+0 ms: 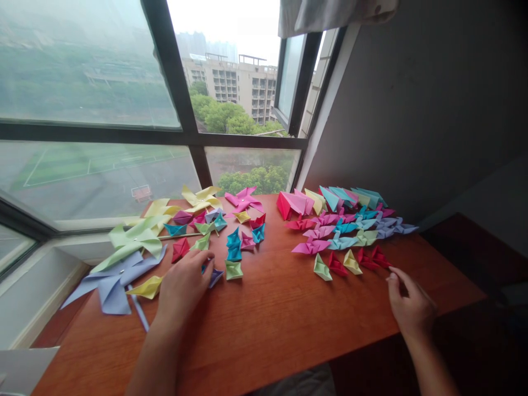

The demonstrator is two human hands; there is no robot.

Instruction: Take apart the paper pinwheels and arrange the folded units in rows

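Observation:
My left hand (185, 286) is over the left group of folded paper, its fingers curled round a small blue paper boat that is mostly hidden. A purple paper boat (215, 278) lies right beside its fingertips, and a green paper boat (234, 270) sits a little further right. My right hand (410, 302) is at the right end of a short row of boats, thumb and forefinger closed at the tip of a red paper boat (378, 257). Leftward in that row are another red boat (338, 265), a yellow boat (352, 263) and a pale green boat (322, 268).
Paper pinwheels, among them a lavender one (119, 278) and a pink one (243, 199), lie at the left and back of the wooden table (264, 324). Paper cranes (315, 246) and paper planes (295, 203) stand in rows at the back right. Windows (243, 142) rise behind.

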